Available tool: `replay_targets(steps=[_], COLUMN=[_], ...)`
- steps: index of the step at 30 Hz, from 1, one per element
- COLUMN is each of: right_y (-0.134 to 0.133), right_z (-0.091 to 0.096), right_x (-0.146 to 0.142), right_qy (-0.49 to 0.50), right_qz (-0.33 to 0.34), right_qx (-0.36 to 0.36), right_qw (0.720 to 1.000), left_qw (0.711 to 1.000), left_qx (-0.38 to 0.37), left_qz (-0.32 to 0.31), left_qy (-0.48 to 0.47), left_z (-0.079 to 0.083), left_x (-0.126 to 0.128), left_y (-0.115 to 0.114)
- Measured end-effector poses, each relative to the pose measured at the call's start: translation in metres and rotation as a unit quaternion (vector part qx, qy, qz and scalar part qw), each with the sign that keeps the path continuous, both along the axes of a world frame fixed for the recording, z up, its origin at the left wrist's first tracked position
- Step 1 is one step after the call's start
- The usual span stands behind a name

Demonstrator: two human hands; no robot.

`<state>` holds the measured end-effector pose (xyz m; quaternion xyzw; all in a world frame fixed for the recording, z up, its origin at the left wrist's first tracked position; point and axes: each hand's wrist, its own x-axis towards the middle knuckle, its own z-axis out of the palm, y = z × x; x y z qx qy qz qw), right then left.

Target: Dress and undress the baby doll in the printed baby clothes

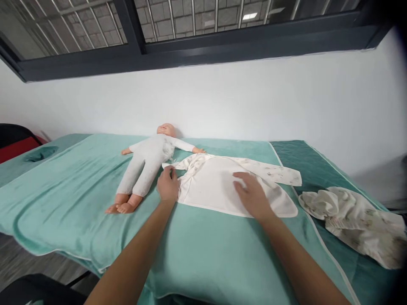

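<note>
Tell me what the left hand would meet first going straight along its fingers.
The left hand touches the white garment at its edge; beyond, probably the doll's outstretched arm, though depth is unclear.

Head camera looks forward and down, near the bed (79, 220).

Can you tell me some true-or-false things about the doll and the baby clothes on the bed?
1. The baby doll lies on its back on the green blanket. True.
2. The right hand holds the doll's foot. False: it lies flat on the white baby garment.
3. The left hand touches the white baby garment at the edge nearest the doll. True.
4. The crumpled cloth covers the doll's face. False: it lies far off on the other side, apart from the doll.
</note>
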<state>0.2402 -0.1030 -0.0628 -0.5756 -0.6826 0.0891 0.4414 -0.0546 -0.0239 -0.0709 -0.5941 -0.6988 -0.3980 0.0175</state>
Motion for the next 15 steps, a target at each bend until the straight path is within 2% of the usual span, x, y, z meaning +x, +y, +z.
replay_targets(steps=[3, 6, 9, 11, 13, 15], right_y=[0.003, 0.012, 0.024, 0.037, 0.054, 0.073], right_z=[-0.008, -0.011, -0.011, -0.009, -0.005, -0.003], right_x=[-0.041, -0.066, -0.080, -0.088, -0.097, -0.105], right_qy=[-0.091, -0.164, -0.175, -0.117, 0.007, 0.129], right_qz=[0.070, 0.070, 0.063, 0.082, 0.089, 0.069], right_qx=[-0.067, -0.106, -0.138, -0.146, -0.155, -0.169], right_qw=[0.991, 0.978, 0.973, 0.979, 0.984, 0.975], left_qw=[1.000, 1.000, 1.000, 1.000, 1.000, 0.999], left_qx=[0.003, 0.001, 0.018, 0.021, 0.015, -0.005], left_qz=[-0.004, -0.001, -0.003, -0.001, 0.006, -0.002], left_qy=[0.001, 0.004, -0.001, -0.014, -0.025, -0.033], left_z=[0.001, 0.002, 0.004, 0.006, 0.008, 0.009], left_x=[0.001, 0.001, 0.001, 0.002, 0.002, 0.002], left_y=[0.000, -0.001, -0.003, -0.005, -0.008, -0.010])
